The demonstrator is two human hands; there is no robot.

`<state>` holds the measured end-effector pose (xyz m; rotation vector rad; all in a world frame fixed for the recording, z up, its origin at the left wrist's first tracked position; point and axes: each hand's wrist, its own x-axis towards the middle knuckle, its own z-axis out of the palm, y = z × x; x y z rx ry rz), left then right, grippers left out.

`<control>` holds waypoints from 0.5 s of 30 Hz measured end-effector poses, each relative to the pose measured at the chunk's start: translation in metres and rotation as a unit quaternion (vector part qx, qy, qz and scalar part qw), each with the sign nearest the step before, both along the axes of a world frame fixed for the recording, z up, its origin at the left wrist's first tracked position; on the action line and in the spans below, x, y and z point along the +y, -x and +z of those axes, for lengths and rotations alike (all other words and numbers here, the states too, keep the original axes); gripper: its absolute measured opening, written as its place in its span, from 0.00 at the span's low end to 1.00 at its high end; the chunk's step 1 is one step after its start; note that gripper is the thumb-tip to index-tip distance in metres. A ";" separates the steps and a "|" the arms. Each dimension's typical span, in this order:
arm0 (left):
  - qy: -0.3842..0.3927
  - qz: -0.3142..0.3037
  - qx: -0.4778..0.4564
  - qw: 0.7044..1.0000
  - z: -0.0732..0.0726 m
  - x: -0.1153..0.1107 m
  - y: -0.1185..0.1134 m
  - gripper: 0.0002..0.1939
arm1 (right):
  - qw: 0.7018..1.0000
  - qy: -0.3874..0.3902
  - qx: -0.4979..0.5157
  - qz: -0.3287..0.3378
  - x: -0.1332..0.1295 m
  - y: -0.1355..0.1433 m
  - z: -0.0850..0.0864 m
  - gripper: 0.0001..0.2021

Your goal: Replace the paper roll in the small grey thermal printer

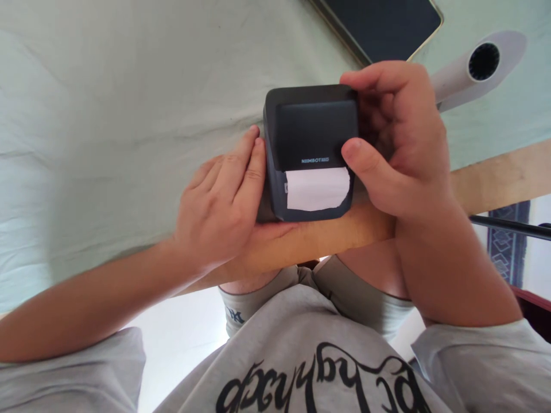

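A black label printer marked NIIMBOT stands near the front edge of the cloth-covered table, with a white strip of paper sticking out of its front slot. My left hand lies against the printer's left side, fingers close together, with its thumb side under the lower left corner. On the other side, my right hand grips the printer, its thumb on the front right edge and its index finger at the top right corner. The other right fingers are partly hidden in shadow beside the printer.
A dark tablet or phone lies at the back right. Beside it is a white cylindrical object with a dark round opening. The pale green cloth covers the table up to its bare wooden front edge. My lap is below.
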<state>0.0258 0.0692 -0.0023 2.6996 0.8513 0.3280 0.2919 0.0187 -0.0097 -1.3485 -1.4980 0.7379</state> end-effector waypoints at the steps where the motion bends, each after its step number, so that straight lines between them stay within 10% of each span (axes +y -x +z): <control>1: 0.017 0.007 0.003 1.000 0.000 0.000 0.000 0.52 | 1.000 0.008 -0.003 0.011 0.001 0.000 0.001 0.23; 15: -0.010 0.015 0.000 1.000 -0.005 0.001 -0.003 0.52 | 1.000 0.009 0.010 0.020 0.003 -0.001 -0.007 0.27</control>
